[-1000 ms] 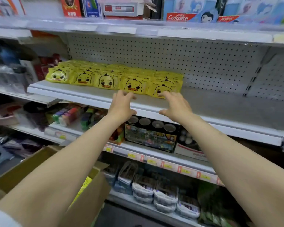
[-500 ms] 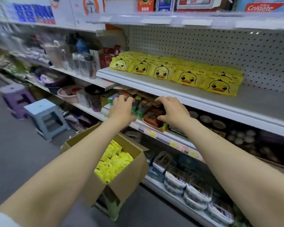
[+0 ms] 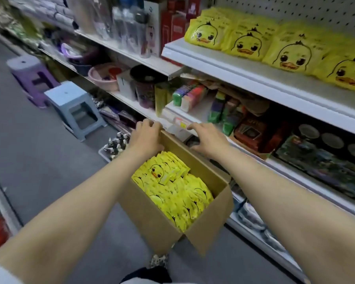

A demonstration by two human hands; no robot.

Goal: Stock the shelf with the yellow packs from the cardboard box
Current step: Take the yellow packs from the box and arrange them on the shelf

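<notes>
Head: left hand (image 3: 145, 136), right hand (image 3: 208, 140) loosely curled, empty, above box (image 3: 152, 218).

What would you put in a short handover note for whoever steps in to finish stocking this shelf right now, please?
The left hand is empty, fingers loosely curled, at the far corner of the cardboard box; I cannot tell whether it touches the rim.
The right hand is empty, fingers spread, over the box's far side.
The box stands open in the aisle below the shelf, with many yellow packs inside.
Done: a row of stocked packs lies along the shelf front.
Left: move the boxed packs up; free space further right is out of view.
</notes>
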